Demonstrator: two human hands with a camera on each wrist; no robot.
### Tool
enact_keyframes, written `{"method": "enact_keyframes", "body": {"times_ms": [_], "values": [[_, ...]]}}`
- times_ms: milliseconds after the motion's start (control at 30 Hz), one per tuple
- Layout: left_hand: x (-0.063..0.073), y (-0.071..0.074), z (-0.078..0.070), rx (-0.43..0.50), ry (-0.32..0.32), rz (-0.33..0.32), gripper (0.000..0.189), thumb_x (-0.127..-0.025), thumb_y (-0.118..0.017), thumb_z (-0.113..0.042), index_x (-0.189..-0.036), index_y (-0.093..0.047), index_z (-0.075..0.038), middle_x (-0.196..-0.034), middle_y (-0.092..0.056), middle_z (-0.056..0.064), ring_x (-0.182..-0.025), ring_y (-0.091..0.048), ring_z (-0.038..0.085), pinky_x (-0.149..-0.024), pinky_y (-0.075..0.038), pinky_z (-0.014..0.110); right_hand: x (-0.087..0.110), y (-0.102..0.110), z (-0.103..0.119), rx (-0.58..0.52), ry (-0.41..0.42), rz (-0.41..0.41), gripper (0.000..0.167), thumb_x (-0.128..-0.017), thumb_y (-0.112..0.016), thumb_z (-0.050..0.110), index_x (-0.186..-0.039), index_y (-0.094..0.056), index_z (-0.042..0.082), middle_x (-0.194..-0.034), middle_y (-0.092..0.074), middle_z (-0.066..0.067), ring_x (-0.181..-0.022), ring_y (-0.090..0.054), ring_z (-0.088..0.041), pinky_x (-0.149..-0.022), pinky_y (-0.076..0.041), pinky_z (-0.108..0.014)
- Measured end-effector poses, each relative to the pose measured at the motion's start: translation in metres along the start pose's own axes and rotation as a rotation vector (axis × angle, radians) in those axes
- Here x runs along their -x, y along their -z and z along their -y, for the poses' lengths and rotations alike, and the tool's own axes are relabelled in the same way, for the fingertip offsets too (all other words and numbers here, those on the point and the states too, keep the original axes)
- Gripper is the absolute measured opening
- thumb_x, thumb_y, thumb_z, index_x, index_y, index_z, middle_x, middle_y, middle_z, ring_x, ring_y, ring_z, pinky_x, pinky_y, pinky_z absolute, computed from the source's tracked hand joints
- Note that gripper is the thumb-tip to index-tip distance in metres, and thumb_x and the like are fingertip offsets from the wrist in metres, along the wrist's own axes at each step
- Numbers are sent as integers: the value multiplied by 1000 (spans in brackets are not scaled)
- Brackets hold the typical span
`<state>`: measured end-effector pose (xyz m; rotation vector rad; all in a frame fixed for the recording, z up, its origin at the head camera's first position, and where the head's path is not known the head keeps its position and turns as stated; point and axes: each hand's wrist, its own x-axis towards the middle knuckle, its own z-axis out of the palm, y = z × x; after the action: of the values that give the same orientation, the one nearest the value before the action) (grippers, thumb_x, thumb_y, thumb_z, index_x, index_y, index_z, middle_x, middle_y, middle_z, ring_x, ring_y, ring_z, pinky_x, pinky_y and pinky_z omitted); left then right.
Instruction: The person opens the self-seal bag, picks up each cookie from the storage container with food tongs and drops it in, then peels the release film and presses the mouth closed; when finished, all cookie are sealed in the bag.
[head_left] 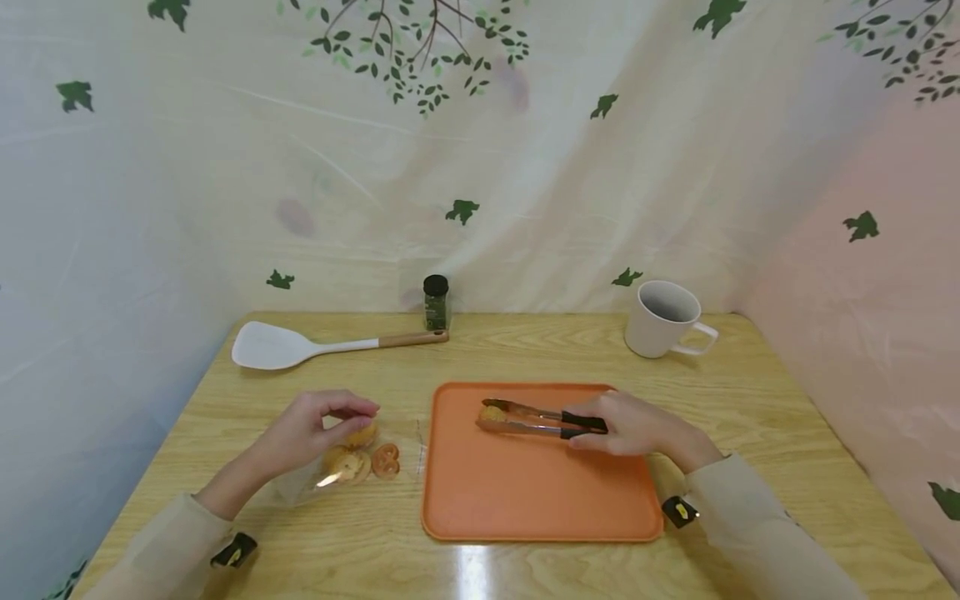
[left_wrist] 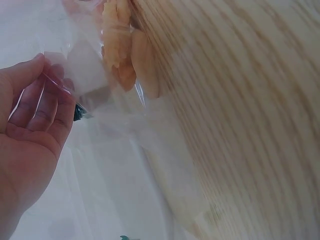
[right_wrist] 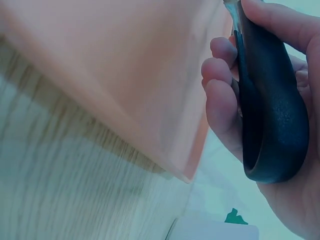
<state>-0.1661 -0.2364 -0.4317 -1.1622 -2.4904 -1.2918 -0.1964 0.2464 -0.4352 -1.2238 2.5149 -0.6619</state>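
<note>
My left hand point(head_left: 311, 429) pinches the edge of a clear plastic bag point(left_wrist: 92, 80) between thumb and fingers. Inside the bag are round golden cookies point(head_left: 352, 467) and a small brown pretzel-shaped cookie point(head_left: 386, 461), lying on the table left of an orange tray point(head_left: 540, 500). Over the tray, my right hand point(head_left: 637, 425) grips a pair of tongs point(head_left: 517, 428) by their black handles point(right_wrist: 272, 100). A small golden-brown piece of food point(head_left: 492, 412) sits between the tongs' tips, which point left. In the right wrist view the tips are out of frame.
A white spatula point(head_left: 273, 346) with a wooden handle lies at the back left. Behind its handle end stands a black-capped spice jar point(head_left: 436, 304). At the back right is a white mug point(head_left: 660, 325). A leaf-patterned curtain point(head_left: 525, 208) borders the wooden table point(head_left: 360, 558).
</note>
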Motion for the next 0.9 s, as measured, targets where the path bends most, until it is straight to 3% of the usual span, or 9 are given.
{"method": "enact_keyframes", "body": {"times_ms": [267, 433, 667, 833, 900], "values": [[0, 1, -1, -4, 3, 0, 30, -86, -71, 16, -108, -75, -5, -98, -76, 12, -87, -72, 12, -67, -61, 30, 9, 6, 3, -15, 41, -26, 10, -96, -73, 26, -100, -69, 17, -73, -57, 15, -59, -49, 1, -52, -44, -19], [1, 1, -1, -7, 19, 1, 28, -87, -72, 14, -108, -75, -3, -100, -75, 12, -89, -71, 10, -70, -62, 31, 13, 5, 1, -32, 81, -26, 6, -97, -72, 23, -100, -68, 20, -74, -58, 15, -59, -50, 2, -51, -45, -17], [4, -1, 1, 14, 22, 7, 27, -89, -71, 13, -110, -75, -3, -100, -75, 12, -88, -73, 15, -67, -62, 31, 14, 0, -3, -21, 96, -37, 21, -97, -72, 25, -113, -71, 12, -72, -54, 17, -57, -46, 4, -48, -40, -15], [2, 1, 1, 11, 3, 4, 28, -88, -71, 13, -111, -75, -3, -100, -75, 13, -88, -73, 15, -69, -62, 32, 13, 2, -2, -52, 73, -25, 22, -98, -71, 26, -116, -70, 13, -78, -60, 15, -58, -51, 3, -51, -46, -17], [0, 2, 0, 8, -4, 4, 28, -88, -71, 13, -111, -75, -3, -100, -75, 13, -88, -73, 16, -69, -62, 32, 12, 3, 0, -67, 75, -22, 33, -99, -70, 28, -125, -69, 7, -77, -61, 15, -57, -49, 3, -51, -45, -18]]}}
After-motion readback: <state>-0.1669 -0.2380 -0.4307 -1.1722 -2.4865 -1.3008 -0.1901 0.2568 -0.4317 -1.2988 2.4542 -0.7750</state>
